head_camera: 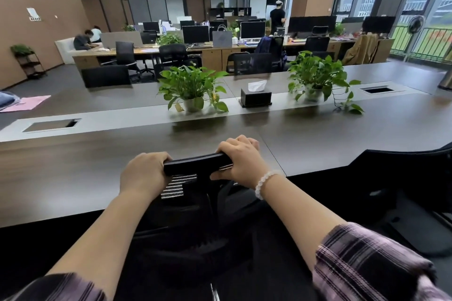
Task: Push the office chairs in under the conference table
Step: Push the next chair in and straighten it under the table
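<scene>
Left hand (144,173) and right hand (241,161) both curl round the top rail of the black office chair (195,164) at lower centre, right up against the conference table (85,168) near edge, another chair (403,178) close at right, potted plants (193,90) and tissue box (256,97) mid-table.

On the table (73,166), along its grey strip (122,117), stand a left plant (193,90), a tissue box (256,98) and a right plant (315,80); pink paper (27,102) lies far left.
</scene>
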A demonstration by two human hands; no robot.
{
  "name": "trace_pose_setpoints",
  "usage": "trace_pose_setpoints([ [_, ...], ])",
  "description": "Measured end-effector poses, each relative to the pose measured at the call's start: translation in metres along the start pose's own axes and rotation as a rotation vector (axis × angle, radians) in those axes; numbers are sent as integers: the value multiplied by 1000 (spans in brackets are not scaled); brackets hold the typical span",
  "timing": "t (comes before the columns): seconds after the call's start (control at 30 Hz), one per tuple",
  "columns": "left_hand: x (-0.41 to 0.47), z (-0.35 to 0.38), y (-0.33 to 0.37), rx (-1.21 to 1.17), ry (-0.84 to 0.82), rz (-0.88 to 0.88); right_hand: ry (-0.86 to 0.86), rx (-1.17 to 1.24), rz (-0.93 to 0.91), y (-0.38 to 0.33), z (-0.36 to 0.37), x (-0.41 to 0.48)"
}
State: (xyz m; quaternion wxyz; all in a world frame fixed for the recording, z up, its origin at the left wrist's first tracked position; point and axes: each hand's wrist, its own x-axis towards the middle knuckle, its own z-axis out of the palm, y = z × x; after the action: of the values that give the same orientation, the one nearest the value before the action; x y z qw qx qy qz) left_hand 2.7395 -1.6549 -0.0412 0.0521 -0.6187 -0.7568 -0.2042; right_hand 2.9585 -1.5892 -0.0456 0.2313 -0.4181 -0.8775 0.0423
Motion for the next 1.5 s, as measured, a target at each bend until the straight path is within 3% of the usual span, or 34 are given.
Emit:
trace_pose_setpoints([
  [0.17, -16, -7, 5, -12, -54, 25, -6, 39, -40, 0, -4, -15],
  [0.33, -37, -14, 8, 10, -125, -2, 130, 452, 35, 8, -21, -38],
  [0.4, -48, -17, 12, -58, -83, -28, 194, 488, 65, 12, -26, -44],
  [0.5, -64, -14, 13, -191, 66, -52, 151, 378, 47, 17, -31, -52],
  [0.6, -94, 8, 0, -226, 159, -342, 65, 338, 119, 33, -22, -67],
  [0.67, -117, 34, -18, -210, -12, -599, -17, 328, 241, 47, -9, -81],
  [0.7, -126, 48, -26, -190, -156, -642, -53, 314, 295, 52, -2, -87],
  [0.77, -136, 71, -36, -150, -392, -594, -53, 328, 305, 57, 12, -94],
  [0.83, -136, 83, -34, -111, -466, -565, 16, 346, 237, 54, 20, -92],
  [0.93, -134, 91, -28, 41, -454, -528, 13, 382, 293, 55, 37, -85],
  [1.03, -136, 97, -30, 141, -385, -470, -186, 343, 496, 62, 63, -89],
  [1.17, -130, 96, -40, 84, -353, -472, -442, 74, 533, 64, 92, -94],
  [1.5, -105, 90, -64, 0, -374, -463, -292, 39, 559, 47, 112, -76],
])
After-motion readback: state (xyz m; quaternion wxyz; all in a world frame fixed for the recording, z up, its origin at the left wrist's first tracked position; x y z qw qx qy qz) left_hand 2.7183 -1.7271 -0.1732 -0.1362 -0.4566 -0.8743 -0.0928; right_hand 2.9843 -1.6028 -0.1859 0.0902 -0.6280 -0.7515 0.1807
